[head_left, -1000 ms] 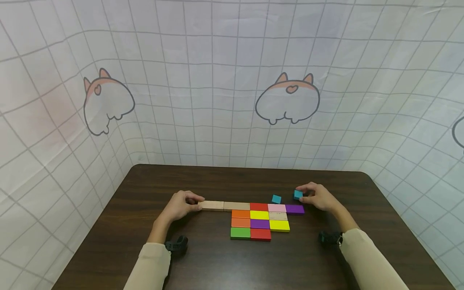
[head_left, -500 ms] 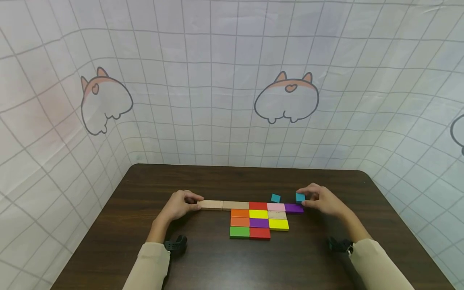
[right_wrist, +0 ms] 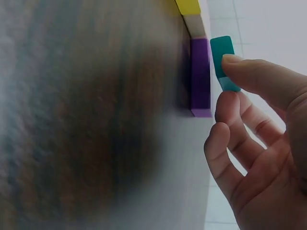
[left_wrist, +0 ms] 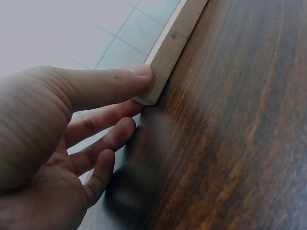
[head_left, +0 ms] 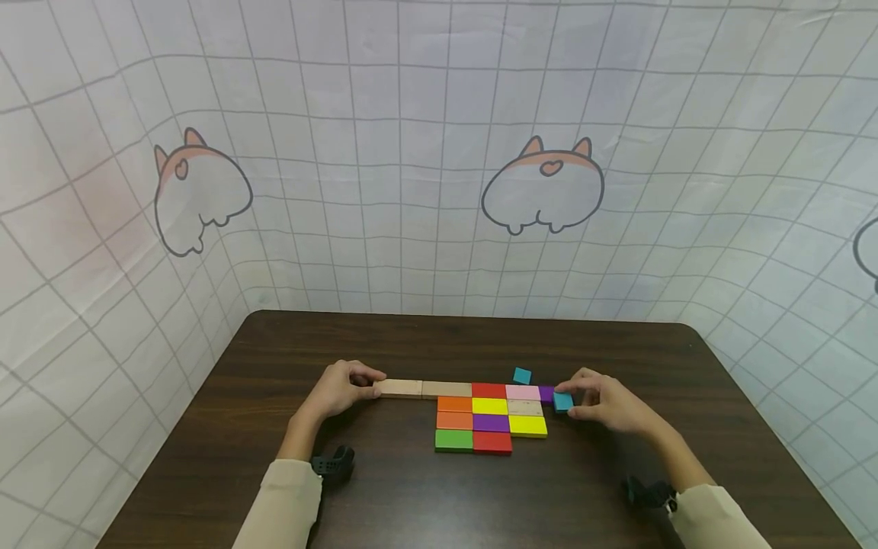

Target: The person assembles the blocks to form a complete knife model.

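My left hand (head_left: 338,390) pinches the left end of a plain wooden block (head_left: 401,389) between thumb and fingertips; the left wrist view shows this wooden block (left_wrist: 173,45) lying on the table. Between thumb and fingers of my right hand (head_left: 609,404) is a small blue block (head_left: 562,402). In the right wrist view that blue block (right_wrist: 222,51) is raised, higher than the purple block (right_wrist: 200,76) and apart from it. From the head, it partly covers the right end of the purple block (head_left: 546,393). A second blue block (head_left: 522,375) lies behind the pink block (head_left: 523,392).
A second wooden block (head_left: 447,390) continues the back row toward a red block (head_left: 488,390). In front lie flat orange, yellow, purple, green and red blocks, side by side. The dark table (head_left: 384,496) meets a white gridded cloth (head_left: 384,252) behind.
My right hand has brought the blue block from behind the row toward me, to the purple block's right end. The left hand stays at the wooden block.
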`<state>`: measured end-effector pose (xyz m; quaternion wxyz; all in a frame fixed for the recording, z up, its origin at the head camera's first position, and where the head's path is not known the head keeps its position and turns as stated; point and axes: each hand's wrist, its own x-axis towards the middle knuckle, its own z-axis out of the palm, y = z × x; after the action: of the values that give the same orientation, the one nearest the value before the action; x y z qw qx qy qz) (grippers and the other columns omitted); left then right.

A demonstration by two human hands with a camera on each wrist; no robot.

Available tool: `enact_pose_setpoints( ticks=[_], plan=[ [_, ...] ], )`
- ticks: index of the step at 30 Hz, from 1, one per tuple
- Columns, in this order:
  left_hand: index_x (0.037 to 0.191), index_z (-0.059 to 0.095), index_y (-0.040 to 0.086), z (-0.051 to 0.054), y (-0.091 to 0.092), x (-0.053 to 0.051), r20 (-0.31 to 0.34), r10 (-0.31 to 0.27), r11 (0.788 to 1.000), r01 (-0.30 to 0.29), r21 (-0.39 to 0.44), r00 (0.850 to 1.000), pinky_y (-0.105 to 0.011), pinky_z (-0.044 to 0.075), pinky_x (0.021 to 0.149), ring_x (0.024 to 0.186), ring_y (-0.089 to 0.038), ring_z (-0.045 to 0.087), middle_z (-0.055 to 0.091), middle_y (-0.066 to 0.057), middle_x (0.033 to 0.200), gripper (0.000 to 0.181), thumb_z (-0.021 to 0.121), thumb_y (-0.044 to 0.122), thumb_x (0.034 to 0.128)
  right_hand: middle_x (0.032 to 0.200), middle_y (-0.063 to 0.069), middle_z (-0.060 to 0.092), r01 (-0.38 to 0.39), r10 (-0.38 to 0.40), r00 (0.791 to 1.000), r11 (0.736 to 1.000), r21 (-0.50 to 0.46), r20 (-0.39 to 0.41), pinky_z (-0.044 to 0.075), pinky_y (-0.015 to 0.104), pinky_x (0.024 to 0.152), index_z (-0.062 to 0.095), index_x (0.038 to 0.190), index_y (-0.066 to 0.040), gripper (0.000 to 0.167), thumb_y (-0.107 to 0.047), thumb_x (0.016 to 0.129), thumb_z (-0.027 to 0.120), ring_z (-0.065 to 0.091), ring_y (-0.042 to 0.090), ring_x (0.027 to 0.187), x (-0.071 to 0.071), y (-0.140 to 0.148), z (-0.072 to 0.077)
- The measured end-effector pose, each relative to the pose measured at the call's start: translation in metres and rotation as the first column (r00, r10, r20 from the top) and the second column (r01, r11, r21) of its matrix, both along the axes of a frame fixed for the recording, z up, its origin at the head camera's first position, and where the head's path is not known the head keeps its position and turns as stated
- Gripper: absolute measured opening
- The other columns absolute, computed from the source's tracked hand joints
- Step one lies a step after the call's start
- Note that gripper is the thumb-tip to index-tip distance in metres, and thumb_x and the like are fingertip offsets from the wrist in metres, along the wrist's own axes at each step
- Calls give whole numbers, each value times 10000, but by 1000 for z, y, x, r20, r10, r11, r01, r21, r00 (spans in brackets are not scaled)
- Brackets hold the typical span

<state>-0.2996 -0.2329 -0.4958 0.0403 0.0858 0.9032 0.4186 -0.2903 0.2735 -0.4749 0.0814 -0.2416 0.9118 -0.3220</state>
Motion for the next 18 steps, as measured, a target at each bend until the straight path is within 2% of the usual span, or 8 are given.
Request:
enact_pose_setpoints(
  ticks=[9, 18],
  plan=[
    [1113, 812, 160, -1, 0, 1, -5, -2, 1000, 2, -4, 1000, -306, 479, 716, 835, -164, 583, 725, -43, 1039, 235, 819, 167, 877, 1077, 39, 609, 23, -23, 999, 1000, -6, 23, 489, 237, 632, 716, 1205, -171, 306, -209, 910, 787, 522, 100, 705, 9, -7, -5],
    [1113, 813, 192, 0, 1, 0, -1, 5, 1000, -5, -2, 1000, -322, 486, 734, 838, -162, 582, 725, -14, 1039, 237, 817, 162, 877, 1029, 20, 603, 53, -53, 998, 998, 29, -20, 487, 226, 633, 724, 1154, -168, 298, -199, 874, 824, 515, 84, 714, 11, -12, -7]
  ],
)
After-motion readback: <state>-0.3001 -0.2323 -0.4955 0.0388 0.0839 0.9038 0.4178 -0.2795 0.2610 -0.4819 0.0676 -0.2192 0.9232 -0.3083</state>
